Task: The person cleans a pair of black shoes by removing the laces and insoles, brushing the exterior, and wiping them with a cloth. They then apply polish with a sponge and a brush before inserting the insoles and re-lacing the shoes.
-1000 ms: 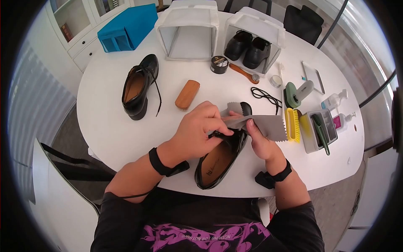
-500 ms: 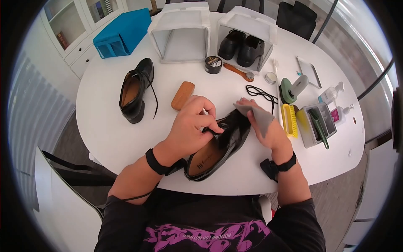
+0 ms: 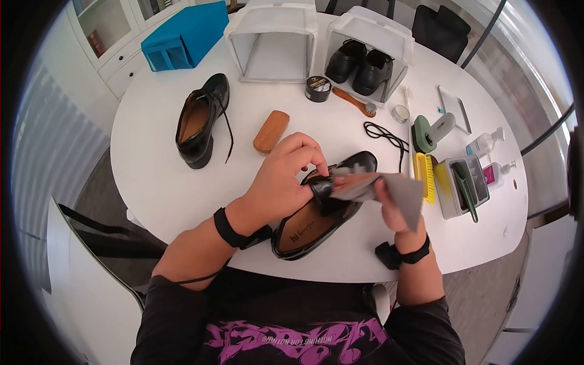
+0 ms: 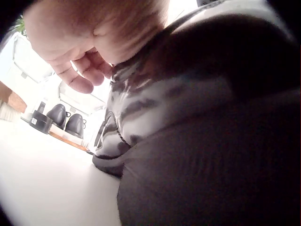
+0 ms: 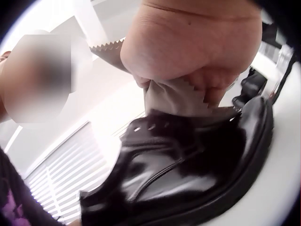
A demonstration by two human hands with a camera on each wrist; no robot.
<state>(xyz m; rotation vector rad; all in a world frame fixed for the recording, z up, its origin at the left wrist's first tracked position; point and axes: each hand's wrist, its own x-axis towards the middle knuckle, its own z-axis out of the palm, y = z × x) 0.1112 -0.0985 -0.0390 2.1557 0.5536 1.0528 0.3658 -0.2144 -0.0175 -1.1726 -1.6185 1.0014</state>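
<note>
A black glossy lace-up shoe [image 3: 356,213] with a tan insole stands on the table before the person, toe pointing away; no lace shows in its eyelets. My left hand [image 3: 280,176] pinches the shoe's eyelet flap at the left of its opening. A grey cloth [image 3: 407,191] with zigzag edges is held in my right hand [image 3: 392,210], thumb on top, blurred in the head view. In the right wrist view the cloth [image 5: 171,99] lies against the upper just above the eyelets, partly hidden by the palm. The other black shoe [image 3: 201,125], laced, stands to the left.
Beyond the hands lie a wooden brush [image 3: 271,131], a black tin [image 3: 318,89], a small dauber brush [image 3: 354,102] and black laces [image 3: 386,135]. At right are a yellow brush [image 3: 424,176], a grey caddy [image 3: 453,204] and pump bottles [image 3: 485,145]. White boxes [image 3: 271,55] stand behind.
My right hand with the cloth went from the shoe's opening out to the toe, then came back toward the eyelets. The left hand keeps its pinch on the shoe.
</note>
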